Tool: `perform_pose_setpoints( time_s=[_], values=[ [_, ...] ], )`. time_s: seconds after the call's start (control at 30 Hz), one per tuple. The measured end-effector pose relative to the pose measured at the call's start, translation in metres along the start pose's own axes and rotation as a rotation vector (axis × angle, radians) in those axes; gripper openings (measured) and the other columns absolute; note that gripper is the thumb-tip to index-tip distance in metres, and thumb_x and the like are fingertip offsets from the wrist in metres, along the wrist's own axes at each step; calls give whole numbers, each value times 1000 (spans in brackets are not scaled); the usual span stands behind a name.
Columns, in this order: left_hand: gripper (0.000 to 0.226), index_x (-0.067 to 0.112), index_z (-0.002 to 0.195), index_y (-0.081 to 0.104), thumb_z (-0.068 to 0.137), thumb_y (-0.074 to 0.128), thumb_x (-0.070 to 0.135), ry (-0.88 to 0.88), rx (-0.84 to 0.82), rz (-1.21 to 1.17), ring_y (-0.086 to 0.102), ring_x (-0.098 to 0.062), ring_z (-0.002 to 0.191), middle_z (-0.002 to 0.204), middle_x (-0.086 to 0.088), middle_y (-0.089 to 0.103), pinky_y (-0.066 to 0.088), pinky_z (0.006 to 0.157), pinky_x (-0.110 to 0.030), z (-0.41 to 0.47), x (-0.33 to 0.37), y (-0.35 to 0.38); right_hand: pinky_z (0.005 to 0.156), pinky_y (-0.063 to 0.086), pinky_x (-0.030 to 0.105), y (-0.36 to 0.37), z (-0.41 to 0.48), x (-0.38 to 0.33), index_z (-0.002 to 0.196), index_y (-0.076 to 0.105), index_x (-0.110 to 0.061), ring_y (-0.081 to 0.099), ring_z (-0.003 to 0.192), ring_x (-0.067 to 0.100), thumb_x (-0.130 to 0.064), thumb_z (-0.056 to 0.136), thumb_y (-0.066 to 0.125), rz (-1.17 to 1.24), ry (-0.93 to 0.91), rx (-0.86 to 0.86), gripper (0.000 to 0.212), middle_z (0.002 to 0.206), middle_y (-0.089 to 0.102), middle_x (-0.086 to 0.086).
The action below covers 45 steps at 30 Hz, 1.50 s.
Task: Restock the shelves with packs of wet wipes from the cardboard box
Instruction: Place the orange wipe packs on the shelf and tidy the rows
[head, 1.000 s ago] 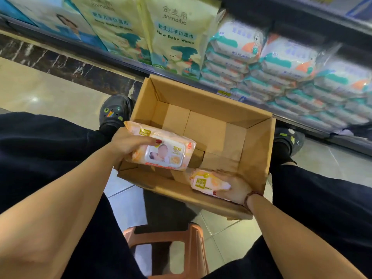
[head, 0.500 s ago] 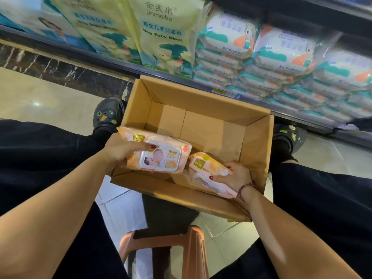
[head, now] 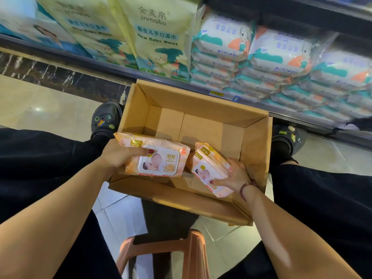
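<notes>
An open cardboard box (head: 201, 99) sits on the floor between my feet, its bottom bare. My left hand (head: 118, 156) grips an orange pack of wet wipes (head: 159, 158) with a white flip lid, held flat over the box's near left corner. My right hand (head: 236, 176) grips a second orange pack (head: 207, 168), tilted up on end inside the box by the right wall. The two packs almost touch. The bottom shelf (head: 181, 83) runs just behind the box.
The shelf holds tall green baby-wipe bags (head: 159, 37) on the left and stacked white-and-teal packs (head: 271, 67) on the right. My black shoes (head: 104, 119) (head: 287, 135) flank the box. A brown plastic stool (head: 181, 250) is under me. Pale tiled floor lies to the left.
My right hand has lifted the second pack from the box's near right bottom and tipped it upright. The left hand has kept its pack nearly still.
</notes>
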<state>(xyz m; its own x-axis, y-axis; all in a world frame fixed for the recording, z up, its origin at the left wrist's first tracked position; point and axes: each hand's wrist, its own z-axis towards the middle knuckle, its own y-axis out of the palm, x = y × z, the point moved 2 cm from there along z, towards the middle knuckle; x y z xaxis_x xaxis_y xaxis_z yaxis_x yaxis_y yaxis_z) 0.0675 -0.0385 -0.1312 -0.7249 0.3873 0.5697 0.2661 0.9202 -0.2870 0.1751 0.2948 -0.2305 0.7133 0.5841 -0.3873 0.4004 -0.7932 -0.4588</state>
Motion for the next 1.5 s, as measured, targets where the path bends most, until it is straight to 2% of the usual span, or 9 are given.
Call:
perform_pose_setpoints(
  time_s=[0.07,0.23,0.6,0.83,1.0,1.13,1.27,1.4,1.5],
  values=[
    [66,18,89,74,29,90,41,13,15,1,73,-22,83,87,-1,76,57,82,-48,1,-1,0,93,48,31,2,-1,4,127,45,-15,50,116,21,-23,46,94,-29,81,-7,94,128,42,5],
    [65,19,90,73,31,90,40,19,10,-12,73,-22,84,88,0,76,57,84,-48,2,-2,-1,51,44,18,-1,-4,-3,98,61,-12,61,87,18,-17,51,93,212,87,9,57,97,65,1],
    [61,18,90,73,35,91,38,13,22,-5,73,-22,84,86,0,76,57,84,-49,6,-5,0,74,58,48,11,-1,-12,111,65,-9,71,92,30,-11,71,82,1174,211,88,44,104,73,12],
    [62,19,90,73,34,92,40,-3,39,3,73,-23,84,86,0,76,57,83,-49,6,-6,0,67,57,39,16,-5,-28,119,63,-10,70,99,29,-8,75,79,1086,195,-57,48,111,72,11],
    [49,21,94,69,51,92,29,2,69,-41,72,-21,82,89,-1,75,59,79,-46,-1,-4,2,58,54,33,13,-15,-45,98,61,-19,70,83,24,-6,72,81,1117,200,17,35,99,72,8],
    [62,19,108,68,51,92,28,62,80,-169,72,-24,90,100,-3,74,57,82,-50,-16,1,-3,47,52,28,2,-27,-57,103,55,-18,70,84,30,-6,61,86,1081,149,64,53,103,71,12],
    [59,17,117,61,63,86,21,108,68,-282,71,-23,91,107,-5,71,58,81,-46,-34,24,-7,56,56,36,-19,-52,-72,110,57,-17,71,90,32,-7,51,87,1111,39,60,67,105,72,12],
    [42,21,111,58,75,78,15,212,48,-314,71,-13,76,98,-2,68,58,57,-29,-65,57,-13,74,57,56,-46,-87,-94,115,58,-16,70,95,33,-2,46,85,1169,-126,101,76,109,71,11],
    [55,17,111,62,62,86,26,321,61,-262,72,-19,83,96,-3,73,60,69,-37,-95,79,-26,72,59,50,-70,-121,-107,114,59,-12,70,94,32,4,54,82,1185,-247,148,67,108,71,13]
  ],
)
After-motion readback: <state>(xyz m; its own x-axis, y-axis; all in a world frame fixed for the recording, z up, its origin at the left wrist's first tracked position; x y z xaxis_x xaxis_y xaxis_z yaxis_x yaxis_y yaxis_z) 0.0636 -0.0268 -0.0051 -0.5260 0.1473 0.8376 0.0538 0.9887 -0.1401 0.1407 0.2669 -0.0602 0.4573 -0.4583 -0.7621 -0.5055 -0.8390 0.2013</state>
